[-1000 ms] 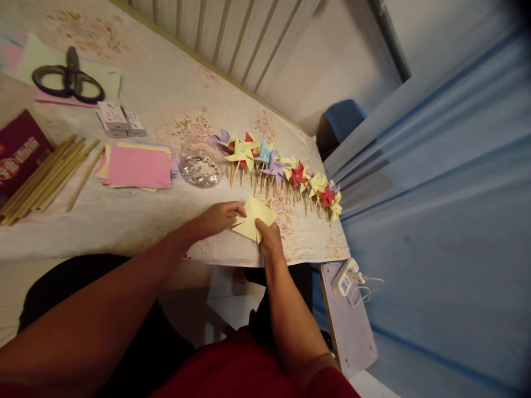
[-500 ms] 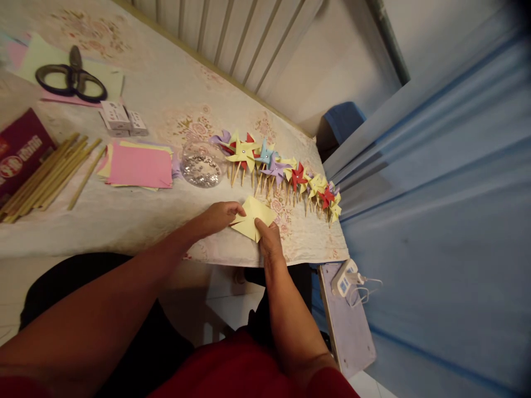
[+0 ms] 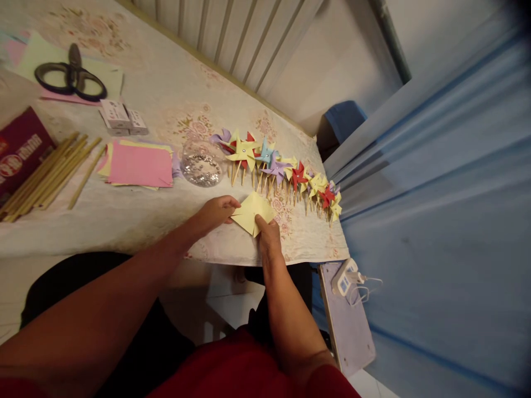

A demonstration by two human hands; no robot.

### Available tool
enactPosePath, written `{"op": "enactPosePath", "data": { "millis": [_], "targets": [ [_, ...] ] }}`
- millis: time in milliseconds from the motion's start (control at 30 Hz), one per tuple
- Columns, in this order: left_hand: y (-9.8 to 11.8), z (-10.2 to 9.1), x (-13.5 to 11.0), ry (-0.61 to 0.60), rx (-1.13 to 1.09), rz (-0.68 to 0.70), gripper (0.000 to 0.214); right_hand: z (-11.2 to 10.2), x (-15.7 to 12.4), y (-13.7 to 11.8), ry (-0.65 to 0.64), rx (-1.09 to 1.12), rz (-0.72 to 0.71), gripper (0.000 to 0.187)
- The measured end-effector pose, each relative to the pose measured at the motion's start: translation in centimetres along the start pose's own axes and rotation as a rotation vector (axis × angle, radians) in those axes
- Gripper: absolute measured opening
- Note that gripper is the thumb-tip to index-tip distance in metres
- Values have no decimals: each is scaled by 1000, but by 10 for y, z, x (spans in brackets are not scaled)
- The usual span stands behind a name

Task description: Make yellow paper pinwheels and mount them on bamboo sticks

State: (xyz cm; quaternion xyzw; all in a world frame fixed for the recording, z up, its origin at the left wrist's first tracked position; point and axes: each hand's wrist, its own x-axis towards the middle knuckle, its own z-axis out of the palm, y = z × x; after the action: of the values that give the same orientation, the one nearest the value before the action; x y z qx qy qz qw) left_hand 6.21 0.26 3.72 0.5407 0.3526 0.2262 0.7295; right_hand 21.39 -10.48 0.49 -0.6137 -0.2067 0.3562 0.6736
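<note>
A square of yellow paper (image 3: pixel 250 211) with slits cut in from its corners is held above the near part of the table. My right hand (image 3: pixel 269 232) grips it at the lower right, the thumb on top and the fingers underneath. At the paper's left corner is my left hand (image 3: pixel 222 211), its thumb and fingers closed on that corner. Just beyond the paper lies a row of finished paper pinwheels on sticks (image 3: pixel 276 168) in yellow, red, purple and blue. A clear round container (image 3: pixel 202 166) of small shiny metal fasteners stands left of them.
Pink and yellow paper sheets (image 3: pixel 141 165), small white boxes (image 3: pixel 120 119) and black-handled scissors (image 3: pixel 71 80) lie to the left. Wooden sticks (image 3: pixel 53 177) rest against a dark red box (image 3: pixel 22 149). Right of the table, a power strip (image 3: pixel 345 278) sits on a stool (image 3: pixel 350 331) beside a blue curtain (image 3: pixel 448 221).
My left hand has shifted slightly left and up along the paper's left corner. The yellow paper has tilted a little and moved slightly up; my right hand keeps its hold.
</note>
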Motion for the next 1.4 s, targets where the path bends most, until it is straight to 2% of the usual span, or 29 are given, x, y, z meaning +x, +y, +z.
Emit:
{"op": "enactPosePath", "data": {
  "millis": [133, 300, 467, 667, 867, 967, 1167, 1400],
  "targets": [
    [0, 3, -4, 65, -80, -28, 30, 4, 3, 0, 55, 26, -2, 37],
    [-4, 6, -5, 29, -125, -58, 40, 7, 8, -3, 121, 92, -10, 36],
    [-13, 11, -5, 35, -62, -55, 36, 1, 14, -3, 177, 160, 9, 36],
    [-23, 20, -7, 107, 230, 171, 60, 1, 16, -4, 237, 207, 37, 30],
    [-36, 30, -7, -33, 581, 440, 51, 6, 13, -6, 222, 228, 42, 26],
    [-45, 36, -1, -44, 691, 541, 51, 10, 11, -6, 211, 245, 37, 24],
    [-51, 40, 7, 31, 752, 583, 41, 15, 5, -9, 179, 289, 51, 27],
    [-49, 39, 8, 90, 645, 567, 22, 14, -3, -15, 94, 302, 36, 34]
  ]
}}
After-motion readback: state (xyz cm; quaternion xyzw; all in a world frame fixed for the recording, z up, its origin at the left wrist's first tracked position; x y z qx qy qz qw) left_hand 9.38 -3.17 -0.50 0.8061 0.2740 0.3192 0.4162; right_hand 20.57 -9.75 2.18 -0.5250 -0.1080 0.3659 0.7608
